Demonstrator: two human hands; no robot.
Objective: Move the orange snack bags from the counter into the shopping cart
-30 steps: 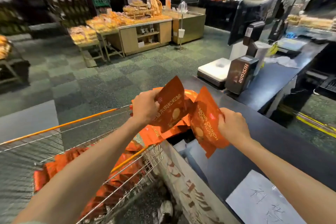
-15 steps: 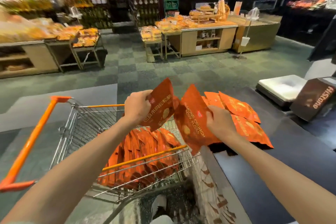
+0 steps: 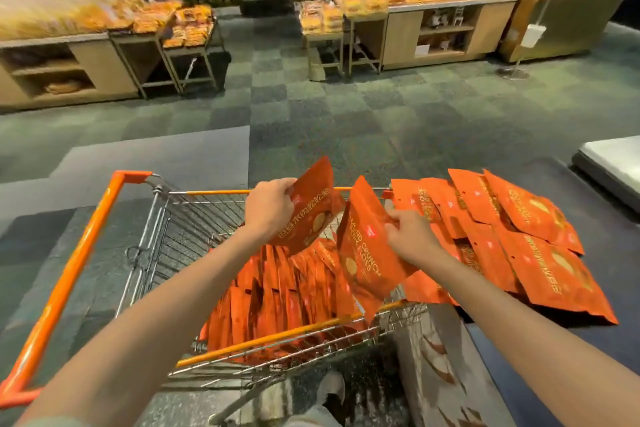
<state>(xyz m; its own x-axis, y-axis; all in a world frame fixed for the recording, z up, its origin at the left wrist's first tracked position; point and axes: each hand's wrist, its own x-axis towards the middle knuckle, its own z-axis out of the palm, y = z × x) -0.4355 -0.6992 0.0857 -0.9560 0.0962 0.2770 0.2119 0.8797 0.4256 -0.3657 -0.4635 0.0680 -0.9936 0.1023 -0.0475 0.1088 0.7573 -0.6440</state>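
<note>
Holding one orange bag [image 3: 308, 215] per hand (left [image 3: 268, 210], right [image 3: 410, 236]), over cart [image 3: 69, 267]

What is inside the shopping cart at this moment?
The shopping cart holds a packed row of orange snack bags standing on edge at its near-right side. Bare wire mesh shows on the left. Its floor beneath the bags, and how many there are, is hidden.

One head-worn wide-angle view looks forward and steeply down from just above the person's forearms. The shopping cart [image 3: 166, 253] sits close below, from 9 to 6 o'clock, the counter [image 3: 540, 350] at 4 o'clock, and the bakery displays [image 3: 433, 3] far off at 12 o'clock, bowed by the lens.
</note>
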